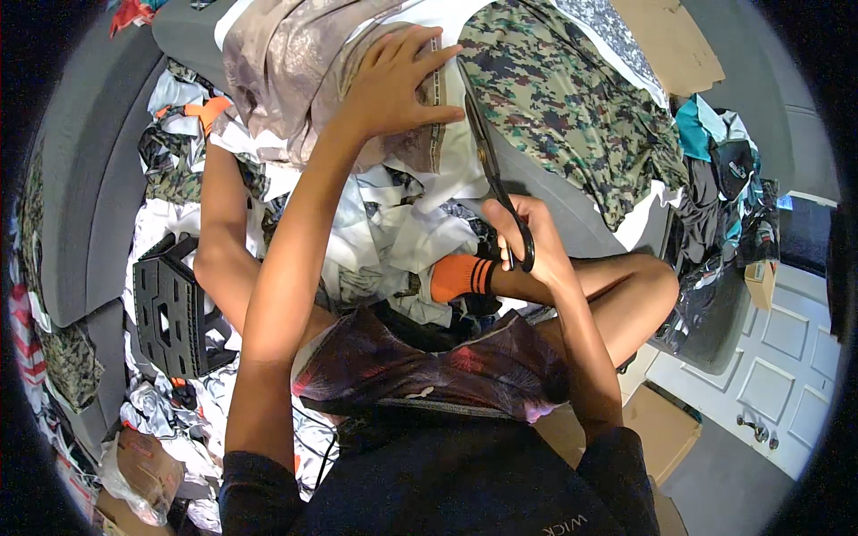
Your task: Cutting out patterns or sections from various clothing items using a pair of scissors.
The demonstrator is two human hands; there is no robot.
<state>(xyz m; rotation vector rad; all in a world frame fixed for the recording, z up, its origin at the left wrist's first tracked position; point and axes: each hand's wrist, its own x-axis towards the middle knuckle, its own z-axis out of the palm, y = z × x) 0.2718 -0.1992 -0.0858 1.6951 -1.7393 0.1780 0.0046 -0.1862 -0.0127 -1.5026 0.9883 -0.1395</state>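
Note:
My left hand [393, 89] is spread palm-down on beige patterned fabric [277, 71], its fingers reaching over a narrow printed strip [435, 147] along the fabric's right edge. My right hand [532, 237] is closed round the handles of long dark scissors [485, 152], whose blades point up past my left hand, along a white cloth margin [460, 165]. Green camouflage fabric [554, 107] lies just right of the blades, with white edging beside it. Whether the blades are cutting through cloth I cannot tell.
Loose scraps [366, 232] lie around my legs and orange-socked foot [456, 277]. A black slotted plastic object [165, 313] sits at left. Grey padded seating [94, 179] borders the left, cardboard [666, 40] the top right. Dark and teal cloth [706, 161] hangs at right, near a white door [773, 375].

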